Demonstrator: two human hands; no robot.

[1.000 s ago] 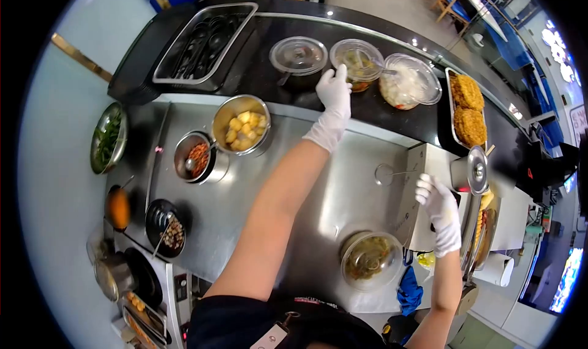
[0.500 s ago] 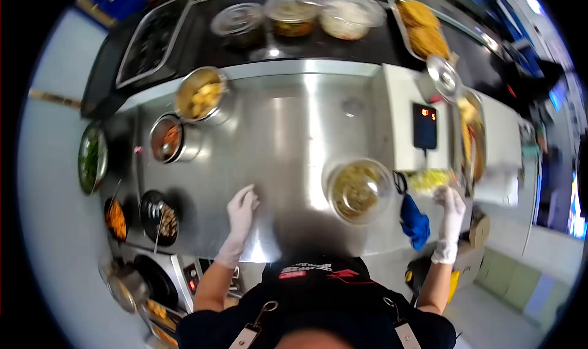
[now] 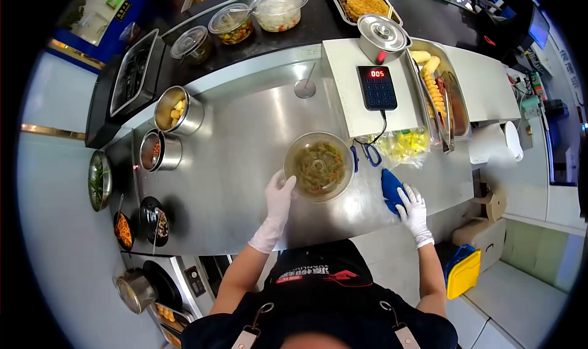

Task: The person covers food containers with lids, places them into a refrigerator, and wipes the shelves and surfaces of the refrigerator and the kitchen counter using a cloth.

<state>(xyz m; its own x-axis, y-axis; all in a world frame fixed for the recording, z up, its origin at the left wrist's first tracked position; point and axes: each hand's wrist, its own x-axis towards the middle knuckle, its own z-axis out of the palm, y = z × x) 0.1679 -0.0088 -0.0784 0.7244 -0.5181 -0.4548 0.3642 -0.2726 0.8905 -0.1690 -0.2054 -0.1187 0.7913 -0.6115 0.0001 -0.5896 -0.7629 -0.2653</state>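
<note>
**Bowl edge met by left hand [image 3: 280,197], blue cloth [image 3: 389,193] covered by right**

At the near left edge of a round, clear-lidded bowl [image 3: 346,150], the gloved left fingertips are placed, the thumb parted from fingers that are lightly bent. The bowl is set just beyond them and to their right, upright on a steel counter [image 3: 239,135]; whether its rim is pinched cannot be told. Inside, greenish food [image 3: 320,165] is seen through the clear cover. By the right hand [image 3: 414,213], also gloved, the crumpled blue cloth is touched, its fingers spread and laid over the cloth's near side, with the rest of it left showing beyond and to the left of the fingertips.

Between bowl and cloth, blue-handled scissors [image 3: 371,156] are laid, and a clear bag of yellow packets [image 3: 409,146] is placed beside them. Farther out, a keypad [image 3: 378,90] lit with "005" is carried on a white surface [image 3: 346,86], with a lidded metal pot [image 3: 383,35] behind it. To the right, food and tongs [image 3: 449,135] are held in a long metal tray [image 3: 460,92]. Well to the left, two metal pots [image 3: 194,115] are stood close together. Along the dark shelf [image 3: 269,49] at the back, three clear tubs [image 3: 280,17] are lined up near a tray of golden-brown fried pieces [image 3: 366,5].
</note>
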